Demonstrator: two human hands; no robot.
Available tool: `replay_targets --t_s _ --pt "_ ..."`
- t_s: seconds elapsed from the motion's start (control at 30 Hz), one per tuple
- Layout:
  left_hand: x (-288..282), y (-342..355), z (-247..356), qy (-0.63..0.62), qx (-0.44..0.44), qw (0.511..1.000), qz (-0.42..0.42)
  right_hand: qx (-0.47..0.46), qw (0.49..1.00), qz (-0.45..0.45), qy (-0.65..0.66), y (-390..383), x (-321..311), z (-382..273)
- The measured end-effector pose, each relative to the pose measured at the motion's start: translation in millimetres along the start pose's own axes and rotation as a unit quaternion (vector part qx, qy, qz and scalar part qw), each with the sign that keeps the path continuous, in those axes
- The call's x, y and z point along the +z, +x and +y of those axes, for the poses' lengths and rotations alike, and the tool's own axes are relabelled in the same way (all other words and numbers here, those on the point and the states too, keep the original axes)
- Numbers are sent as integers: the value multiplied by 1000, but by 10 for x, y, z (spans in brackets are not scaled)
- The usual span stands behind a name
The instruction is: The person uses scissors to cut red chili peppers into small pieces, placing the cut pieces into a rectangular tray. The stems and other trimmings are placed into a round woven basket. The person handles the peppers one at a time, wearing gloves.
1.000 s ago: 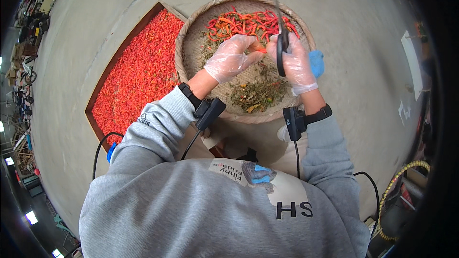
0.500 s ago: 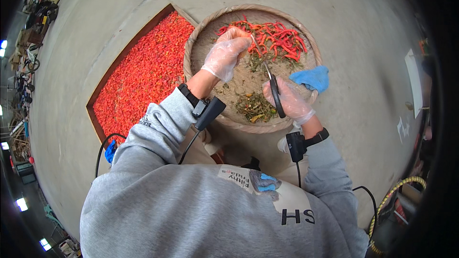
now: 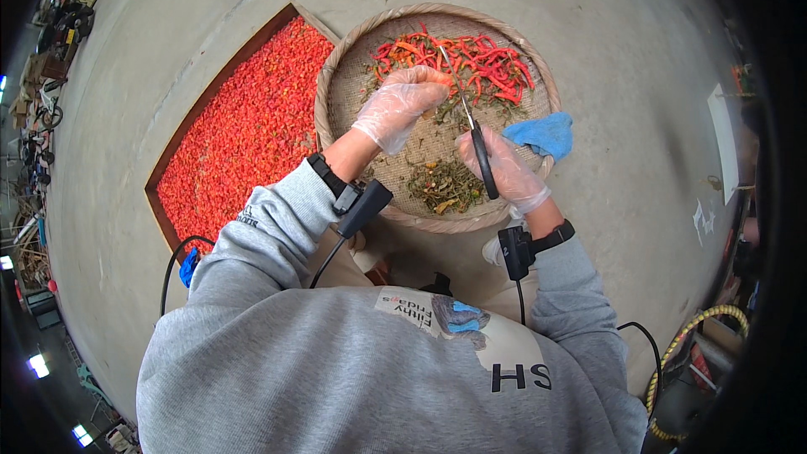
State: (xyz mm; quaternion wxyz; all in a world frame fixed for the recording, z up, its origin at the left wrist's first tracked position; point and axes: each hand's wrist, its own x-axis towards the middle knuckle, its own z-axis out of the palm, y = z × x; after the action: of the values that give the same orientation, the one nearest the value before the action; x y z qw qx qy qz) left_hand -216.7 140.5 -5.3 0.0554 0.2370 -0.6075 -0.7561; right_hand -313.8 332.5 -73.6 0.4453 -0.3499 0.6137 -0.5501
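Observation:
My left hand (image 3: 402, 108), in a clear plastic glove, is closed in a pinch over the round woven tray (image 3: 395, 155). A bit of orange-red chili pepper (image 3: 442, 79) shows at its fingertips. Black-handled scissors (image 3: 482, 151) are gripped in my gloved right hand (image 3: 508, 175), blades pointing away from me and passing just right of the left fingertips. Whole red chili peppers (image 3: 504, 71) are heaped at the tray's far side. Nearer me lies a pile of green stems and dry leaves (image 3: 445, 186). The left palm is hidden.
Left of the tray, a wooden-edged box (image 3: 161, 170) holds many cut red chili pieces (image 3: 244, 122). A blue cloth (image 3: 545, 135) drapes over the tray's right rim. A yellow-black hose (image 3: 685, 332) lies at the lower right. Clutter (image 3: 50, 76) lines the far left edge.
The scissor blades have swung to point more steeply away from me, with their tip farther beyond my left fingers. My left hand has dropped slightly toward me.

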Motion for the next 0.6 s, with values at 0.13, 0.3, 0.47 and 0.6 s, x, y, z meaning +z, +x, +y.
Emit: replay_targets --t_s 0.13,0.3,0.47,0.6 --pt "7 -23 19 -15 -14 1000 -2 17 995 -24 94 -9 -19 29" --pt "22 -44 17 -45 -24 999 -3 -62 974 -5 -216 -56 11 -55" --pt "27 -41 -1 -45 -21 999 -15 -39 986 70 -146 -78 53 -133" --pt "-4 -30 -23 -52 -44 998 -12 10 992 83 -99 -52 71 -75"
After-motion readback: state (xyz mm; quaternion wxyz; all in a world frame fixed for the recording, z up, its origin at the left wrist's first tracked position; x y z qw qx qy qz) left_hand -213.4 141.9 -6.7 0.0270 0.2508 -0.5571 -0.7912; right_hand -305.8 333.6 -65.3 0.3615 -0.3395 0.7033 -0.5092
